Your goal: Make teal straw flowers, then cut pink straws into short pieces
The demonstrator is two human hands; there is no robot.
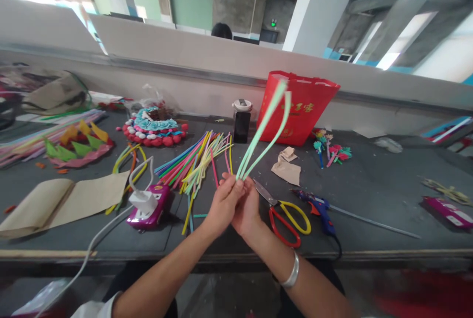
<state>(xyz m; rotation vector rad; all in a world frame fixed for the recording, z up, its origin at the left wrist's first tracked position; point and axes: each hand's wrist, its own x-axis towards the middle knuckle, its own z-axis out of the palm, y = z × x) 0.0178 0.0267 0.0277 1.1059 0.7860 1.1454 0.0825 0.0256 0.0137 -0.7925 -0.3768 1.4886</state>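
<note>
My left hand (221, 205) and my right hand (247, 208) meet above the front of the dark table (369, 200). Both pinch the lower ends of a few pale green pipe cleaners (264, 128), which rise up and to the right, blurred at the tips. The fingers of both hands are closed round the stems. A silver bangle (291, 271) sits on my right wrist. A fan of coloured pipe cleaners (195, 160) lies just left of my hands. Red and yellow scissors (286, 214) lie right of them.
A blue glue gun (320, 207) lies beside the scissors. A purple power strip (150, 205) with a white plug and cable sits to the left, near brown paper (62, 200). Further back stand a red bag (301, 106), a dark jar (242, 121) and finished flower crafts (155, 128).
</note>
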